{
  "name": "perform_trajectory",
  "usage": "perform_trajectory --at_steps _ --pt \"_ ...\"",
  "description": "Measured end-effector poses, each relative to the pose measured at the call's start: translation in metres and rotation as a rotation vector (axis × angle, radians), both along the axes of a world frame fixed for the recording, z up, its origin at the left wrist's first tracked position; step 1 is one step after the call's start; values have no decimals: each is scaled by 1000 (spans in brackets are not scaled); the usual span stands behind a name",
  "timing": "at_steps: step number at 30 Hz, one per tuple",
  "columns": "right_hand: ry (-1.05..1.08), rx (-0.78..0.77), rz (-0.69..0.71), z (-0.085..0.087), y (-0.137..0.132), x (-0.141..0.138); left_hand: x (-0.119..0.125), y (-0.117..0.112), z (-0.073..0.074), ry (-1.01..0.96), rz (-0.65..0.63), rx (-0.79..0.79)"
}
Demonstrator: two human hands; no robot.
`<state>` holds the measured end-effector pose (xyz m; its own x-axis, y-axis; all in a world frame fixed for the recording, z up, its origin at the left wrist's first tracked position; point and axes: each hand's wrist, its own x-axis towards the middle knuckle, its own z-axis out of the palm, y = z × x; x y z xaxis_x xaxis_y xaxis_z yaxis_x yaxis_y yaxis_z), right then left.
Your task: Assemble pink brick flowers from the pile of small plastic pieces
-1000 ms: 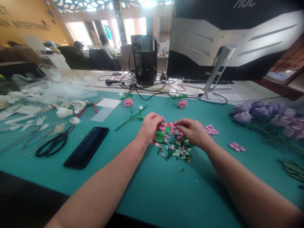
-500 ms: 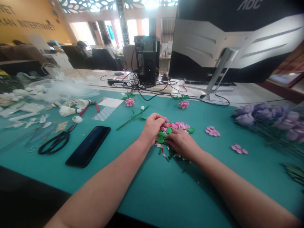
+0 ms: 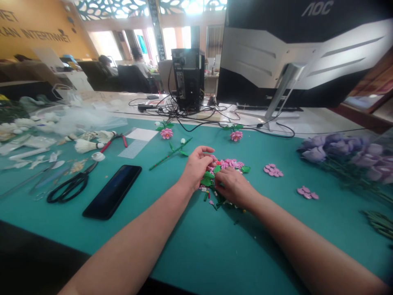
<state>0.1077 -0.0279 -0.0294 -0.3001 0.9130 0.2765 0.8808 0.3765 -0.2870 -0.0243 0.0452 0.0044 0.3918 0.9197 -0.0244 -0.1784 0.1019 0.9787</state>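
Note:
A heap of small pink, green and white toy bricks [image 3: 231, 164] lies on the teal mat [image 3: 196, 246]. My left hand [image 3: 197, 166] rests at the heap's left edge, fingers curled loosely over some pieces; what they hold is hidden. My right hand [image 3: 233, 186] lies palm down on the heap's near side, fingers bent into the pieces, covering most of them. A green brick stem with a white bud [image 3: 170, 153] lies just left of my left hand.
Two built pink flowers [image 3: 166, 132] [image 3: 236, 135] stand at the mat's far edge. Pink petal clusters [image 3: 273, 170] [image 3: 307, 192] lie right. Purple brick flowers [image 3: 344, 149] far right. A phone [image 3: 113, 191], scissors [image 3: 69, 186] and shuttlecocks [image 3: 87, 144] left. A monitor [image 3: 294, 53] and computer tower [image 3: 188, 78] behind.
My right hand moved from the heap's far right side toward me and left, settling on its near side. My left hand stayed, its fingers opening slightly.

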Motion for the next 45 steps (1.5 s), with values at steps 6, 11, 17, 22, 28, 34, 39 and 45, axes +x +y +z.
perform_trajectory --at_steps 6,11,17,22,28,34,39,45 --pt "293 -27 -129 11 -1 4 -2 3 -6 21 -82 -16" --pt "548 46 -181 14 3 12 0 5 -11 -11 -93 -29" --pt "1071 -113 -272 16 8 16 1 4 -10 -41 -103 -71" --pt "1195 -121 -272 20 6 14 2 2 -8 -41 -118 -98" --pt "1153 -73 -308 21 5 14 4 0 -9 -36 -140 -112" --pt "1192 -59 -325 22 4 13 5 -3 -10 47 -101 -45" --pt "1218 -62 -329 22 3 12 5 -5 -9 65 -86 -37" --pt "1157 -28 -348 22 3 12 7 -8 -5 55 -76 -69"
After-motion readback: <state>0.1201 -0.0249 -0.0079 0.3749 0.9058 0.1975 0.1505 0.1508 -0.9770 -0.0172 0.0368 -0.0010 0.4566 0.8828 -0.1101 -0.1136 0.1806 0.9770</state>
